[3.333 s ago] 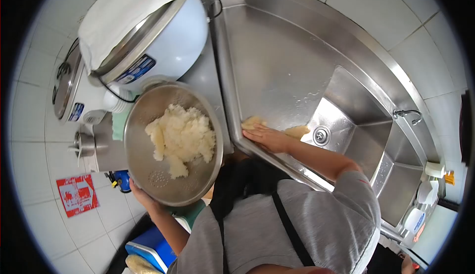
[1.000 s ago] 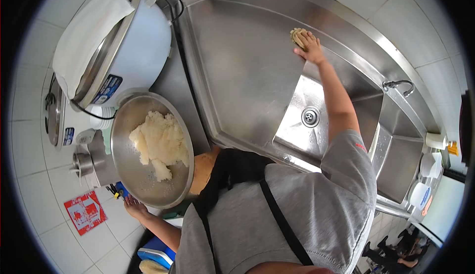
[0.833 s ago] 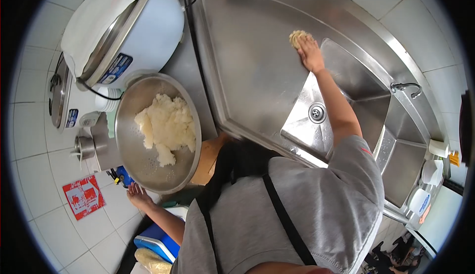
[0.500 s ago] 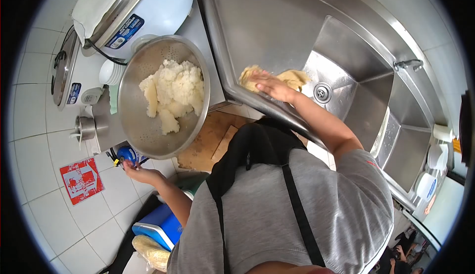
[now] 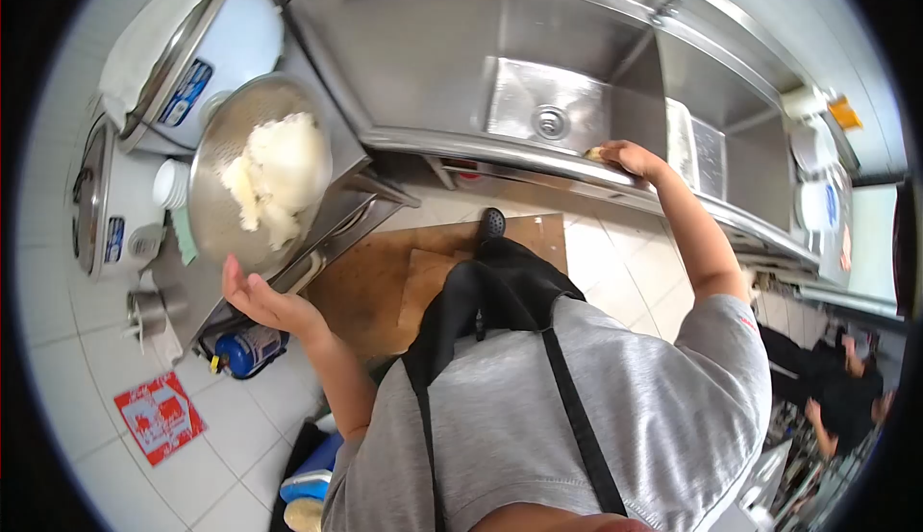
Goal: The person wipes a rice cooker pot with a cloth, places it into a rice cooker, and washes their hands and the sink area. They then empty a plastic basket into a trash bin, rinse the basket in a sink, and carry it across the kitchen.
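Head view: cloth [image 5: 595,154] pinched under curled right hand [image 5: 635,159] at sink edge [image 5: 481,146]; left hand [image 5: 269,303] loosely spread, empty; rice colander [image 5: 208,191] could be knocked by stray swing.

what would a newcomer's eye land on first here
Probably the white heap in the big metal bowl at picture left, with the open left hand close by. Next, the right hand at the sink's front edge, then the red-and-white sign, lower left.

A steel sink [image 5: 567,37] and big lidded cooker [image 5: 236,51] mark this a kitchen.
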{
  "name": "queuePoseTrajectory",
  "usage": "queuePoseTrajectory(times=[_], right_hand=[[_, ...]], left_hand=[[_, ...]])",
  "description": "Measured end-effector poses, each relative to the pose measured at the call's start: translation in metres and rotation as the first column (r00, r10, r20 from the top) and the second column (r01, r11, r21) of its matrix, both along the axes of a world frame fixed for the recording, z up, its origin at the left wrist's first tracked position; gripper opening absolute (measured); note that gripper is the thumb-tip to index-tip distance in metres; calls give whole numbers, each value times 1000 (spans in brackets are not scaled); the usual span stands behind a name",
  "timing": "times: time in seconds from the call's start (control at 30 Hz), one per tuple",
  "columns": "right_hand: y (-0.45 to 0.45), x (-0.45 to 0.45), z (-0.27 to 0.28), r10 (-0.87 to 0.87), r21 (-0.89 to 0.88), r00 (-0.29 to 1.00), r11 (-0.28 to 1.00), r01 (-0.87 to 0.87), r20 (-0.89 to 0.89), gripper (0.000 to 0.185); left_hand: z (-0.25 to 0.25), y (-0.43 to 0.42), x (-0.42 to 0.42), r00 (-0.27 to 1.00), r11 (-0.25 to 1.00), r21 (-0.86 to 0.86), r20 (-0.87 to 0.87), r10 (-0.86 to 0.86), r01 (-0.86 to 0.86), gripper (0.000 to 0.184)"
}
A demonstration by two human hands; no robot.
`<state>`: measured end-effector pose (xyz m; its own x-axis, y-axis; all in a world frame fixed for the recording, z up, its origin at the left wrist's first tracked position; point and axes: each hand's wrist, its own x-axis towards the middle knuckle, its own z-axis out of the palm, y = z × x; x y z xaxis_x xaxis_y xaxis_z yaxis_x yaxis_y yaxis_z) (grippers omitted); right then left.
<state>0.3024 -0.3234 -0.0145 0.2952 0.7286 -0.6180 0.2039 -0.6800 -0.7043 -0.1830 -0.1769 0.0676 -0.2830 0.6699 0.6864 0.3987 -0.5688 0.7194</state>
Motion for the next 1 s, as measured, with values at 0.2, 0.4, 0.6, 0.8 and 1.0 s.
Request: queuePoseTrajectory(times=[0.2,0.4,0.6,0.8,1.0], right_hand=[[-80,79,-27,-60,-119,961,988,95,269,30],[-132,185,-72,400,-424,810,881,-211,428,27],[-136,246,-41,247,-444,746,893,73,619,36],[-40,362,-9,-106,58,512,992,109,852,29],[90,422,32,-163,200,317,976,-88,934,56]], left_hand=[[-8,-11,39,957,957,8,-8,-288,288,24],[-26,-9,55,933,941,-99,-130,-335,324,21],[-24,-5,131,921,903,-201,0,-388,381,18],[-15,-12,263,855,841,-216,-46,-516,496,15],[16,-37,351,790,830,-263,-267,-552,491,16]])
